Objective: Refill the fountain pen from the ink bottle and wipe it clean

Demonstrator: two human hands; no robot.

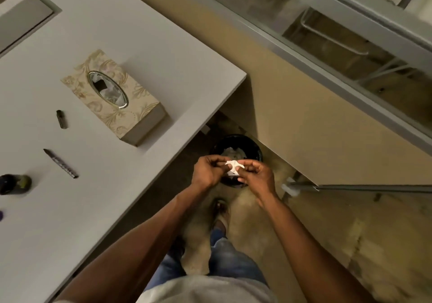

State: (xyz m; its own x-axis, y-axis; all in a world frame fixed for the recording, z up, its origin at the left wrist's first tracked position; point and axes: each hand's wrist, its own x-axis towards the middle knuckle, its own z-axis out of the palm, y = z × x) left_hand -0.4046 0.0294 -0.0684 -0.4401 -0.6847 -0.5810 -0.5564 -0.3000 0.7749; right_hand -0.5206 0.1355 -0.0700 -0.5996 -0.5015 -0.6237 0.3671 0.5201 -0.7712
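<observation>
Both hands are off the table, over a black waste bin (247,147) on the floor. My left hand (208,170) and my right hand (256,174) pinch a small crumpled white tissue (233,168) between their fingertips. On the white table (163,73) lies the fountain pen (61,163), uncapped, nib pointing away from me. Its dark cap (61,119) lies apart, further back. The dark ink bottle (14,184) stands at the left edge of the view, left of the pen.
A patterned tissue box (140,116) with an oval opening stands near the table's right edge. A small purple object (1,215) shows at the far left. The bin holds crumpled paper. My feet and jeans are below, a partition and metal frame to the right.
</observation>
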